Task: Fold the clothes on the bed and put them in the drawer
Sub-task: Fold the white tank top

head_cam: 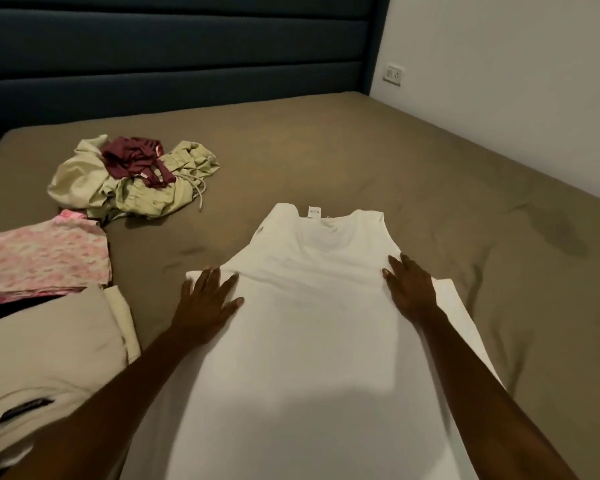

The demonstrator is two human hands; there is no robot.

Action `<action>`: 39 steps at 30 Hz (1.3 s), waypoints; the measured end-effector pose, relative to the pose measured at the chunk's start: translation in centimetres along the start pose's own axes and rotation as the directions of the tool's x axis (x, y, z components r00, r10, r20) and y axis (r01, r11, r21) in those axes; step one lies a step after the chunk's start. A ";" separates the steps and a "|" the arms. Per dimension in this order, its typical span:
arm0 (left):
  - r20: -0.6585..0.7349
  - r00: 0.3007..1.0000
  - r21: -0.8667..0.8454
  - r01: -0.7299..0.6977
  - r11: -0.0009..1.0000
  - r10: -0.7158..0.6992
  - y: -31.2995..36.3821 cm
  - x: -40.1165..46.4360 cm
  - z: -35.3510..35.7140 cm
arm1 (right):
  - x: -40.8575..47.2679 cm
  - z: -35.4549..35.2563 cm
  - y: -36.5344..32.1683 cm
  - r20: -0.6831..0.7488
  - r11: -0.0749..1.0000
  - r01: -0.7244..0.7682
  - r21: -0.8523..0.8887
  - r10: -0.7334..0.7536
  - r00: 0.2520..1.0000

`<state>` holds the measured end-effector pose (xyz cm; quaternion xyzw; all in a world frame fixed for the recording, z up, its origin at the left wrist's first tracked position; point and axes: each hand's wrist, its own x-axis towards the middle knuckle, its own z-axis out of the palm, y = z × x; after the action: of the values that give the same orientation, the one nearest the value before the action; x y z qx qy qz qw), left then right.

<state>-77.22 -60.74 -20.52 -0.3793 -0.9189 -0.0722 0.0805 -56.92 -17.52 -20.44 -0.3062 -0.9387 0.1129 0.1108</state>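
Between the two hands, a white sleeveless top (312, 306) lies spread flat on the bed (378, 150), neck end away from the person, small label showing at the collar. Left hand (205, 303): open, fingers splayed, palm down on the top's left edge just below the armhole. Right hand (411, 289): open, flat, palm down on the right edge at about the same level. Neither hand grips cloth; both press on it.

Left of the left hand, near: a folded beige garment (49, 358) with a dark zip pocket. Beyond it, a folded pink patterned garment (42, 258), its near edge overlapping the beige one. Further beyond the left hand, well apart: an unfolded heap of pale green clothing (84, 174) with a drawstring, a maroon garment (136, 161) crumpled on top of it.

Bed sheet olive-brown, creased to the right of the right hand. Dark padded headboard (170, 53) at the far end; white wall (516, 81) with a socket (392, 75) beyond the right hand.
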 end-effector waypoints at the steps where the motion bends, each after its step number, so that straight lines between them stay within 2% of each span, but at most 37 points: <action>1: 0.009 0.999 0.014 0.035 0.999 -0.035 -0.5 0.8 0.4 | 1.0 0.5 0.1 -0.001 1.000 -0.007 -0.014 0.007 1.000; 4: 0.016 0.981 0.007 0.193 0.981 -0.193 -1.9 3.6 0.7 | 3.5 1.3 0.8 -0.104 0.999 0.026 0.028 -0.023 0.994; 6: -0.078 0.963 0.023 0.260 0.965 -0.258 -2.0 5.5 0.5 | 5.0 0.5 1.2 -0.176 0.984 -0.017 0.179 0.049 0.983; 9: -0.203 0.952 0.035 0.242 0.970 -0.230 -1.0 9.1 0.0 | 8.3 -1.0 1.1 -0.112 0.865 -0.214 0.453 0.293 0.949; 11: -0.193 0.957 -0.062 0.206 0.977 -0.214 -0.5 12.4 0.7 | 11.9 -0.3 0.9 -0.039 0.797 -0.252 0.548 0.325 0.945; 13: -0.119 0.967 -0.185 0.202 0.962 -0.226 0.6 16.3 1.7 | 15.8 2.0 1.6 0.012 0.778 -0.271 0.567 0.321 0.947; 16: 0.015 0.954 -0.379 0.283 0.881 -0.300 1.5 22.5 3.3 | 22.3 5.8 3.4 0.066 0.758 -0.294 0.582 0.317 0.946; 18: 0.045 0.943 -0.469 0.311 0.826 -0.330 2.1 26.4 4.0 | 24.8 7.2 3.5 0.064 0.684 -0.282 0.673 0.326 0.943; 20: 0.069 0.939 -0.542 0.318 0.778 -0.336 2.6 29.2 4.4 | 25.6 7.4 2.9 0.072 0.562 -0.265 0.784 0.342 0.937; 22: 0.050 0.928 -0.600 0.324 0.731 -0.370 2.2 30.9 5.3 | 26.6 8.5 3.5 0.070 0.489 -0.262 0.832 0.377 0.924; 25: 0.090 0.879 -0.750 0.369 0.548 -0.469 -0.2 33.1 7.7 | 28.3 10.5 5.2 0.104 0.426 -0.291 0.857 0.409 0.906; 26: 0.102 0.877 -0.767 0.370 0.525 -0.469 -0.9 33.7 7.8 | 28.6 10.5 5.1 0.101 0.423 -0.299 0.856 0.430 0.897; 33: 0.164 0.953 -0.570 0.303 0.764 -0.256 -2.1 35.6 7.7 | 29.2 9.7 5.3 0.128 0.468 -0.364 0.805 0.461 0.878; 35: 0.164 0.968 -0.552 0.248 0.796 -0.188 -2.6 36.0 7.0 | 29.4 8.7 4.2 0.131 0.481 -0.389 0.786 0.485 0.864; 37: 0.153 0.985 -0.505 0.144 0.851 -0.076 -3.2 36.5 6.0 | 29.7 8.4 4.0 0.132 0.552 -0.403 0.730 0.465 0.875; 39: 0.144 0.989 -0.369 0.016 0.929 0.041 -3.7 36.9 5.3 | 29.7 8.1 4.2 0.105 0.597 -0.398 0.697 0.464 0.880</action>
<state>-106.12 -37.02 -18.48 -0.3978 -0.8899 -0.2148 -0.0607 -80.25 2.40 -25.23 -0.4628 -0.7163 0.4696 0.2286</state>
